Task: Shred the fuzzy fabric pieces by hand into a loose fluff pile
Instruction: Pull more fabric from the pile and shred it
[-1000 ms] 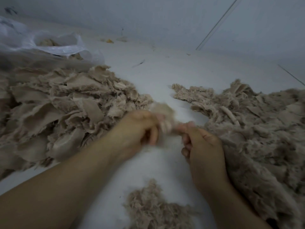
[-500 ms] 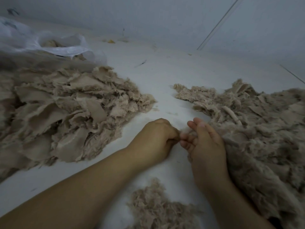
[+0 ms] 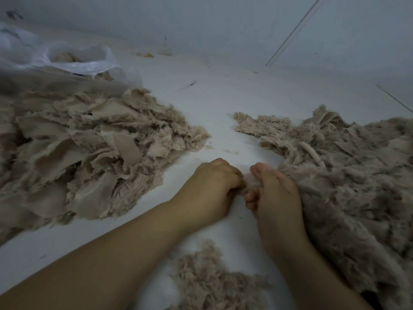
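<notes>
Since a second ago the hands have dropped to the floor [image 3: 223,104]. Left hand [image 3: 214,184] and right hand [image 3: 274,193] together pinch one fabric scrap [image 3: 251,182] beside the fluff pile [image 3: 348,189], likely starting another tear

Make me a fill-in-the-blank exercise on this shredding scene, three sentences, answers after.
1. The left hand and right hand share a grip on one small ____ tuft.
2. The pile of flat torn pieces lies on the person's ____ side.
3. The clear ____ bag lies behind that pile.

Missing words: fuzzy; left; plastic
</notes>
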